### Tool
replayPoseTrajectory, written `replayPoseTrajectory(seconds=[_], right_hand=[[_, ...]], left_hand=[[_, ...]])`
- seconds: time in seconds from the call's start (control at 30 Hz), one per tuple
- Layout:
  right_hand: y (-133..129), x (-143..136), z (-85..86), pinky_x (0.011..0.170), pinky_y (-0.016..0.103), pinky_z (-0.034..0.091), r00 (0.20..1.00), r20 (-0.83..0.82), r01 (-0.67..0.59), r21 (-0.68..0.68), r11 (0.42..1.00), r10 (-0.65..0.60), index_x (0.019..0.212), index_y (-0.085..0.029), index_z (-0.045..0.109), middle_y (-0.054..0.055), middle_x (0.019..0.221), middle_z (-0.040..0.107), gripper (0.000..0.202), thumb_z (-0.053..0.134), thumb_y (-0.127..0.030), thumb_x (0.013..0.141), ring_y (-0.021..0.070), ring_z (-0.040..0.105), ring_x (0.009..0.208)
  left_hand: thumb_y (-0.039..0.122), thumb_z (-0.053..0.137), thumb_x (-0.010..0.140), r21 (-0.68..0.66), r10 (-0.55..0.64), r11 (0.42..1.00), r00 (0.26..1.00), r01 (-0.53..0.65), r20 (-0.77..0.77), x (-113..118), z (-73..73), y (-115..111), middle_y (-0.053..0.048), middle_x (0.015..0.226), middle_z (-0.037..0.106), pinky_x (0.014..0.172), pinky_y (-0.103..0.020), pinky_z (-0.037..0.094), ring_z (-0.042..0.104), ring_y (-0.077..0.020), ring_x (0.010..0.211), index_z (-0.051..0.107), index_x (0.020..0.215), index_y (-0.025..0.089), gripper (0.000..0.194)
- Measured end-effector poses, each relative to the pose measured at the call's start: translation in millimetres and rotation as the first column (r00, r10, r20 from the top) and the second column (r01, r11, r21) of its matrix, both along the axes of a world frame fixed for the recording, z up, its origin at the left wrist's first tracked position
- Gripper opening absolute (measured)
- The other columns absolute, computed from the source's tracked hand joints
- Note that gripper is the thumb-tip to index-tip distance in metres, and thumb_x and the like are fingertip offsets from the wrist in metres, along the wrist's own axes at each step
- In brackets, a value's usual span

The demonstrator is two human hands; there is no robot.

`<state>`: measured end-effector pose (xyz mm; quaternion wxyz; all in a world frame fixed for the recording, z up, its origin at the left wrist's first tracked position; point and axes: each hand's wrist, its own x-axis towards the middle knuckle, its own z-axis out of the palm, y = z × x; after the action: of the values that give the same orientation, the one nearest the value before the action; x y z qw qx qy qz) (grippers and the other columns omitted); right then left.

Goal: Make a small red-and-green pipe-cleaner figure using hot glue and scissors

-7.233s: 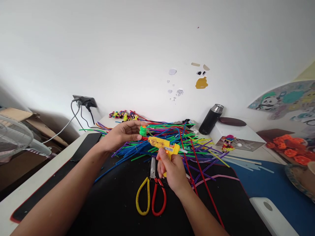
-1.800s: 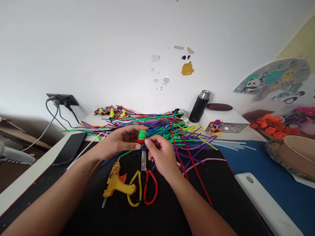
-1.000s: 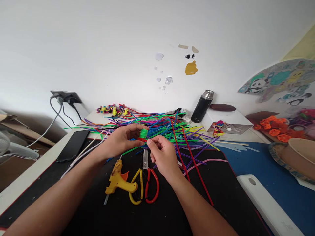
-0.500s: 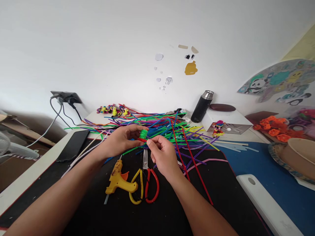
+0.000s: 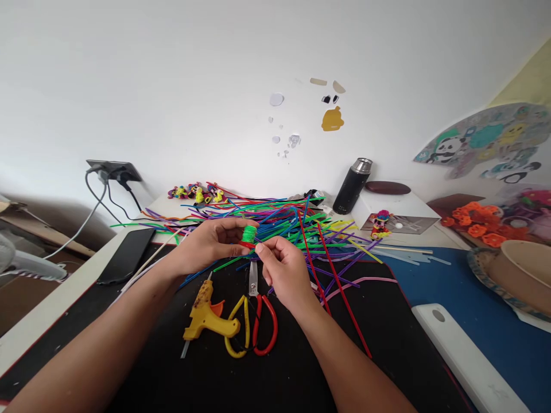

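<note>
My left hand (image 5: pixel 210 244) pinches a small green coil of pipe cleaner (image 5: pixel 248 233) between thumb and fingers. A red pipe cleaner (image 5: pixel 246 245) runs along the coil's lower end. My right hand (image 5: pixel 282 264) is closed, thumb against forefinger, on the red strand's right end. Just below my hands, scissors (image 5: pixel 253 287) with one yellow and one red handle lie on the black mat. Left of them rests a yellow glue gun (image 5: pixel 209 318), its nozzle pointing away from me.
Behind my hands spreads a heap of coloured pipe cleaners (image 5: pixel 275 226). Several small figures (image 5: pixel 198 194) sit at the back left; another figure (image 5: pixel 380 225) stands by a white box (image 5: pixel 400 215). A black thermos (image 5: pixel 352 186) leans nearby. A phone (image 5: pixel 125 256) lies left.
The green coil has turned a little more upright in my left hand, and more of the red pipe cleaner shows beneath it. Both hands keep nearly the same place.
</note>
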<state>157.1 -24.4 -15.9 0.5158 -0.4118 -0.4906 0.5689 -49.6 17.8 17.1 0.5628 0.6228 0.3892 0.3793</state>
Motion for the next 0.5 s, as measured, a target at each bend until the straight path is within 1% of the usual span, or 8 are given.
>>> replayPoseTrajectory(seconds=[0.17, 0.37, 0.5], right_hand=[[-0.5, 0.1, 1.5, 0.042, 0.024, 0.031, 1.0, -0.017, -0.002, -0.007, 1.0, 0.002, 0.082, -0.024, 0.061, -0.011, 0.046, 0.046, 0.033, 0.076, -0.052, 0.089, 0.01, 0.039, 0.038], [-0.6, 1.0, 3.2, 0.042, 0.024, 0.031, 1.0, -0.018, -0.019, -0.014, 1.0, 0.019, 0.082, -0.024, 0.062, -0.01, 0.046, 0.047, 0.033, 0.076, -0.053, 0.089, 0.0106, 0.041, 0.039], [0.3, 1.0, 1.6, 0.042, 0.024, 0.03, 0.999, -0.028, -0.022, -0.012, 1.0, 0.022, 0.082, -0.024, 0.061, -0.01, 0.046, 0.047, 0.034, 0.076, -0.054, 0.089, 0.0104, 0.04, 0.039]], left_hand=[[0.024, 0.101, 0.076, -0.011, -0.022, 1.0, 0.999, 0.022, 0.045, 1.4, 2.4, -1.3, -0.007, 0.108, 0.081, 0.091, -0.038, 0.063, 0.076, -0.0257, 0.104, 0.084, 0.122, 0.022, 0.049], [0.024, 0.102, 0.076, -0.019, -0.025, 0.999, 0.998, 0.026, 0.056, -1.3, -0.7, -1.5, -0.007, 0.102, 0.081, 0.086, -0.037, 0.063, 0.077, -0.0245, 0.097, 0.082, 0.126, 0.02, 0.054], [0.023, 0.102, 0.076, -0.037, -0.036, 0.999, 0.997, 0.039, 0.07, -0.9, 1.1, -2.9, -0.007, 0.105, 0.082, 0.089, -0.037, 0.063, 0.077, -0.0248, 0.101, 0.083, 0.125, 0.021, 0.052]])
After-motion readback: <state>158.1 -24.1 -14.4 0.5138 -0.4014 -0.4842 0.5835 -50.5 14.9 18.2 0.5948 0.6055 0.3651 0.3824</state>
